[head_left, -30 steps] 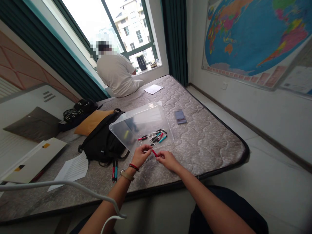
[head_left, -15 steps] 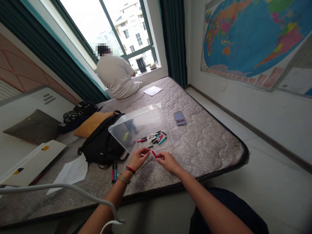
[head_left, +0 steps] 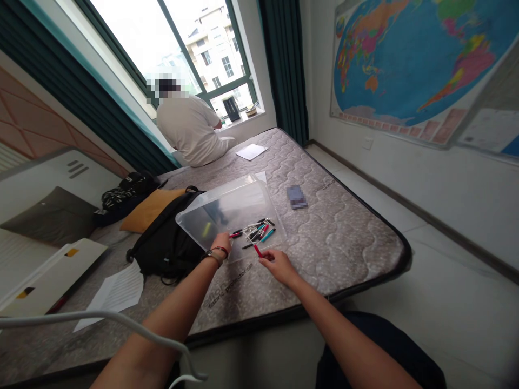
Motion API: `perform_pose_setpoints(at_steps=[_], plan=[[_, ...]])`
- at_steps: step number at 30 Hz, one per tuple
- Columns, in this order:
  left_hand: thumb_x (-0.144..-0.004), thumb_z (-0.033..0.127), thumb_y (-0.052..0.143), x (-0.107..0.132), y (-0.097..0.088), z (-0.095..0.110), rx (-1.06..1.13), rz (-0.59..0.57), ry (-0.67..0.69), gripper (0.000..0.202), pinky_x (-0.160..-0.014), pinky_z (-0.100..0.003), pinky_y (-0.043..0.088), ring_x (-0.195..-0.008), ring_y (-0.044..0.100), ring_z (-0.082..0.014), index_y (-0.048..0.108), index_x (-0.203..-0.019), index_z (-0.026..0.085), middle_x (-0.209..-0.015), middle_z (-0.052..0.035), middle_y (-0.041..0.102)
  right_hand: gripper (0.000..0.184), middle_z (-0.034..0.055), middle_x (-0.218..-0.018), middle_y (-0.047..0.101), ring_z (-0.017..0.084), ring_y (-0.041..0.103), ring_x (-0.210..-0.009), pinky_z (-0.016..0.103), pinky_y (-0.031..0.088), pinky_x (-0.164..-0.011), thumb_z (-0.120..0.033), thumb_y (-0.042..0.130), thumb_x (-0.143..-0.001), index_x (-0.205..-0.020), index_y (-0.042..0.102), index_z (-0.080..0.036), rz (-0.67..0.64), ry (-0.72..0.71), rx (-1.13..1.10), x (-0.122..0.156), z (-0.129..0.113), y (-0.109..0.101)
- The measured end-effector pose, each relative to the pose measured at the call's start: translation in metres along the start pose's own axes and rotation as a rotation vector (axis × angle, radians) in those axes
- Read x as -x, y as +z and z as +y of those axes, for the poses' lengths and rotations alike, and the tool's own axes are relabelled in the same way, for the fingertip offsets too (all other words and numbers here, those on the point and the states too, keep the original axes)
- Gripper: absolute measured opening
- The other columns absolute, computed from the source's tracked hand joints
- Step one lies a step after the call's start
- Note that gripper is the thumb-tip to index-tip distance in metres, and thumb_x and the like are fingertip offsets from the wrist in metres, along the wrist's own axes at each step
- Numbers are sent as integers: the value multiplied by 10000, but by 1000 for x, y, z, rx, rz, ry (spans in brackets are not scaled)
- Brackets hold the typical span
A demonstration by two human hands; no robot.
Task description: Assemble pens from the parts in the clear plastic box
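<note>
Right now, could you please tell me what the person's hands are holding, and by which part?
The right hand pinches a small red pen by its near end. Whether the left hand holds anything cannot be told.

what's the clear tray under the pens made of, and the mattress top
The clear tray looks like rigid transparent plastic: glossy, see-through, reflective, with a moulded rim. The mattress top seems to be matt grey quilted fabric with wavy stitching; its fibre can't be told.

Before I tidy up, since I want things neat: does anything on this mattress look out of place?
The clear plastic box looks askew: one edge rides up on the black backpack, so it sits tilted on the mattress, with the pens lying loose on it.
</note>
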State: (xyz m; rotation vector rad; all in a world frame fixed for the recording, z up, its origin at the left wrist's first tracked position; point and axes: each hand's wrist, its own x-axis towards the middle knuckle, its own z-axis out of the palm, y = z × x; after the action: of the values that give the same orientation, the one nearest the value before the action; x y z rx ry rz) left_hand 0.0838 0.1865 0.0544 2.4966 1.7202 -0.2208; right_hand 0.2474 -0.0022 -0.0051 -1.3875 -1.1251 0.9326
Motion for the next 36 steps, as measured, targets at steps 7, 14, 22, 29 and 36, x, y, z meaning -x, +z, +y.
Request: perform_pose_setpoints(at_steps=[7, 14, 22, 29, 36], plan=[[-867, 177, 548, -9, 8, 3, -79, -53, -9, 211, -851, -297, 499, -995, 687, -268, 726, -956, 109, -1029, -205, 723, 180, 63, -902, 745, 197, 662, -815, 300, 498, -770, -281, 677, -801, -924, 724, -158, 6, 1, -55, -2, -5, -3], [-848, 160, 540, -7, 6, 6, -91, -59, -14, 211, -788, -264, 502, -935, 704, -260, 742, -877, 111, -945, -194, 740, 192, 59, -898, 741, 198, 661, -808, 305, 498, -757, -287, 695, -786, -925, 722, -157, -7, -11, -65, -1, -6, -4], [-801, 78, 573, -13, 13, -8, -55, -54, 39, 235, -862, -245, 487, -982, 684, -217, 747, -939, 157, -991, -121, 748, 185, 64, -879, 742, 192, 661, -777, 301, 501, -747, -275, 703, -766, -901, 720, -150, 1, 9, -101, -1, -8, -1], [-755, 48, 601, -19, 18, -9, 8, -53, 48, 273, -851, -263, 494, -964, 684, -230, 742, -961, 160, -987, -111, 745, 197, 65, -895, 742, 179, 651, -775, 290, 493, -742, -275, 701, -768, -912, 722, -142, -30, 23, -114, 0, -9, -1], [-784, 99, 589, -18, 9, -6, 111, -34, 56, 265, -747, -221, 509, -823, 689, -169, 728, -997, 172, -874, -53, 756, 199, 62, -874, 740, 176, 649, -752, 273, 488, -710, -270, 711, -764, -913, 723, -140, -17, 27, -115, -1, -6, 0]])
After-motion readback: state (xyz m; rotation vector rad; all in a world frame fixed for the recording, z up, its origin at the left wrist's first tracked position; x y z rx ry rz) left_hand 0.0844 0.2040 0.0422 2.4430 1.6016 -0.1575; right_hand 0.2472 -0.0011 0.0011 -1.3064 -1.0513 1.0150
